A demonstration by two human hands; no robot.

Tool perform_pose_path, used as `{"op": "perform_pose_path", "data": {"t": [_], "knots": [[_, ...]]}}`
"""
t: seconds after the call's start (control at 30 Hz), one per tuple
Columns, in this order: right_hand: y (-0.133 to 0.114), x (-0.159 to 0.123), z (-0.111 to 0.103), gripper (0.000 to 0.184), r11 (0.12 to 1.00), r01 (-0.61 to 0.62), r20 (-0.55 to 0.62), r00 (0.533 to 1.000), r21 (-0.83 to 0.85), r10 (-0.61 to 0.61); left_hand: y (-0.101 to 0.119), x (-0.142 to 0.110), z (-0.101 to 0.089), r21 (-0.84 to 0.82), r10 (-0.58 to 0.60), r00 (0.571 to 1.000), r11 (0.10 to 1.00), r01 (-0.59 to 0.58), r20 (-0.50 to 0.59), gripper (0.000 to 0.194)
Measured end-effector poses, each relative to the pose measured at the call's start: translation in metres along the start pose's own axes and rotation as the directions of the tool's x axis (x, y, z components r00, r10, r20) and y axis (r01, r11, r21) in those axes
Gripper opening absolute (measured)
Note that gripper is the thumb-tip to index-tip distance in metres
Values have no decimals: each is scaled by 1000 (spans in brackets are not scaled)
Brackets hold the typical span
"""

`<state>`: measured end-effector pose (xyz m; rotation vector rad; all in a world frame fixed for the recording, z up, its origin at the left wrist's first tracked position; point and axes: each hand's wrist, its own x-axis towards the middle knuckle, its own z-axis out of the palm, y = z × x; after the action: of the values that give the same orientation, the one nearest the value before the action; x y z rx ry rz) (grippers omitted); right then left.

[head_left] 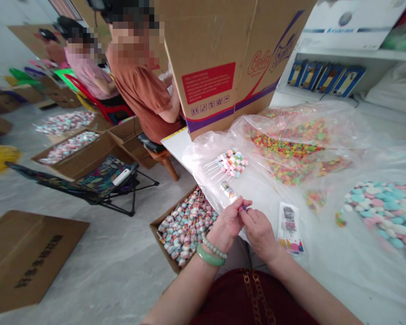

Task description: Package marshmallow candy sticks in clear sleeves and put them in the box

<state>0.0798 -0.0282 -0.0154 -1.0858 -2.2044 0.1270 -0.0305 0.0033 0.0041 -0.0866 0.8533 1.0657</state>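
My left hand (229,222) is closed around the lower end of a wrapped marshmallow stick (228,190), whose clear printed wrapper points up and away from me. My right hand (258,229) meets it, thumb and fingers pinched at a small purple-blue bit (244,207) by the wrapper's neck; its exact kind is too small to tell. Just beyond lies a pile of unwrapped marshmallow sticks (232,162), their white sticks pointing left. Right of my hands is a stack of flat printed bags (288,221) on the plastic-covered table (267,192).
Loose gummy rings (287,144) lie under clear plastic, and loose marshmallows (389,212) are at right. A carton of wrapped sticks (186,230) stands below the table's left edge. A tall cardboard box (223,58) rises ahead. A co-worker (142,90) sits beyond; a folding chair (101,180) stands left.
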Motion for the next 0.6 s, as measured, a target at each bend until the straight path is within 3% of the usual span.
{"op": "perform_pose_path", "data": {"t": [0.1,0.2,0.27,0.3,0.37,0.43,0.5,0.53,0.57,0.6], "knots": [[1,2,-9,24,944,-220,36,975,247,218,-1,1,2,62,74,996,995,-76,41,21],[3,13,-19,20,708,-513,137,845,485,517,-7,3,4,123,190,976,971,-203,108,21],[6,21,-19,19,459,-604,269,750,652,604,-12,3,5,184,215,966,953,-240,144,24],[8,24,-17,21,287,-621,363,706,729,608,-15,2,5,218,186,968,951,-221,171,29],[12,26,-12,28,-64,-633,566,637,771,523,-18,-1,4,270,115,970,947,-171,213,35],[14,23,-7,32,-272,-657,704,590,703,394,-18,-3,2,287,90,969,945,-156,229,31],[12,18,-5,34,-300,-712,771,566,635,290,-14,-4,-3,270,53,976,957,-110,210,24],[9,15,-6,34,-250,-731,768,567,636,298,-11,-4,-6,244,20,980,967,-69,197,22],[5,12,-7,32,-150,-739,735,582,656,349,-7,-3,-9,203,-5,983,979,-33,182,23],[0,10,-8,29,19,-731,654,621,682,432,-3,-2,-11,149,-5,987,989,-19,159,27]]}}
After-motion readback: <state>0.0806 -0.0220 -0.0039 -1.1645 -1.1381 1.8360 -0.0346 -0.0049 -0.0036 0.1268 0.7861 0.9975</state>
